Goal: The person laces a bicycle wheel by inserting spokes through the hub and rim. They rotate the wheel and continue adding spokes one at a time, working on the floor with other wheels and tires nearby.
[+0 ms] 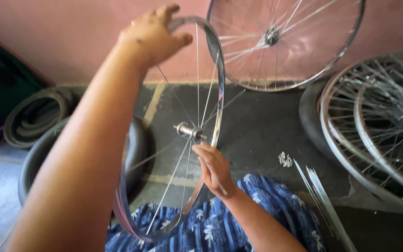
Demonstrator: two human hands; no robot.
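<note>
The left hand [152, 32] is gripping the wheel rim [218, 93] at its top; below it, the right hand [214, 168] is pinching a spoke [211, 175] beside the hub [190, 131]

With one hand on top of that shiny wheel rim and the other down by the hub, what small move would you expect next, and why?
Probably threading the thin metal spoke, pinched in the right hand, toward the silver hub. The shiny bicycle wheel rim carries only a few spokes, the left hand grips its top edge to steady it, and the right hand sits just below the hub.
</note>
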